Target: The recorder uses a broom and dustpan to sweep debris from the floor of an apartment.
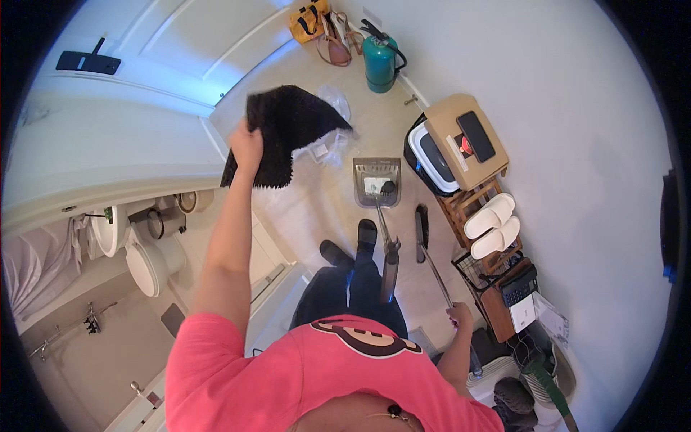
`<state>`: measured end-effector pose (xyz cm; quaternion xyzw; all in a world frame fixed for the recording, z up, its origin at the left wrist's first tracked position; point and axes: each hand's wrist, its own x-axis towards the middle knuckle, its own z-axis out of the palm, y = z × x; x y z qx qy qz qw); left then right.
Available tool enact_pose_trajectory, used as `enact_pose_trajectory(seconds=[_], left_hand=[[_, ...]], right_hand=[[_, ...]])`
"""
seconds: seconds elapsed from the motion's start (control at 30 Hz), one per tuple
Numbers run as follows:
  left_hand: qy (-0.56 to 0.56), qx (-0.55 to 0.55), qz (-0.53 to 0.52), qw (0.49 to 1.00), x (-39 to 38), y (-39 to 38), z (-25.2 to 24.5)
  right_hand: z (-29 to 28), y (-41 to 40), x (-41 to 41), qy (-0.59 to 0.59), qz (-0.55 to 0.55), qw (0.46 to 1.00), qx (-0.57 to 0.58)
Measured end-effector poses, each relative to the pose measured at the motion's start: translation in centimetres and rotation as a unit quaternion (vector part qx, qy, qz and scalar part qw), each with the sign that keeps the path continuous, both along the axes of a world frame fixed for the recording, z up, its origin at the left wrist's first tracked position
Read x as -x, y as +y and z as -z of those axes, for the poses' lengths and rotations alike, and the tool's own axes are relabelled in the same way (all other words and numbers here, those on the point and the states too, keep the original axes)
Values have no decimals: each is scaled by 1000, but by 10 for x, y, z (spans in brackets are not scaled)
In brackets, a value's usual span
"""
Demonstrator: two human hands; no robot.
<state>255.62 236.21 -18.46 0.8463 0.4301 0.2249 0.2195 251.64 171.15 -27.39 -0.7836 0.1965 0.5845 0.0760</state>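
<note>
My left hand (247, 150) grips the edge of a black shaggy mat (278, 129), which hangs bent above the floor to the upper left. My right hand (459, 315) is closed around the metal handle of a broom (422, 232), whose dark bristle head rests on the floor. Between them a long-handled grey dustpan (358, 183) stands near my feet, its handle rising toward my legs; a dark round thing and a pale piece lie in it. Clear plastic packaging (326, 148) lies on the floor beside and partly behind the mat.
A teal fire extinguisher (379, 63) and bags (310, 24) stand at the top. Along the right wall are a cardboard box (459, 162) with a phone on it, a wooden rack with white slippers (490, 216), and a wire basket (469, 272). A bathroom doorway with a toilet (146, 267) is at left.
</note>
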Motion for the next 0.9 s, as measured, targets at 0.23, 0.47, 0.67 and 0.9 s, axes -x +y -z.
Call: enact_pose_trajectory(seconds=[0.23,0.47,0.67,0.9], left_hand=[[93,-63,49,992,19,0,20],[-33,-12,38,999,-7,4,-2],[77,21,34,996,16,-1,6],[96,8,51,994,8,-6,-5]], right_hand=[[-5,4,-6,19,-34,999,1],[-2,2,-11,28,-12,999,12],[7,-3,-6,6,-32,999,22],[-3,5,-9,-4,-47,999,1]])
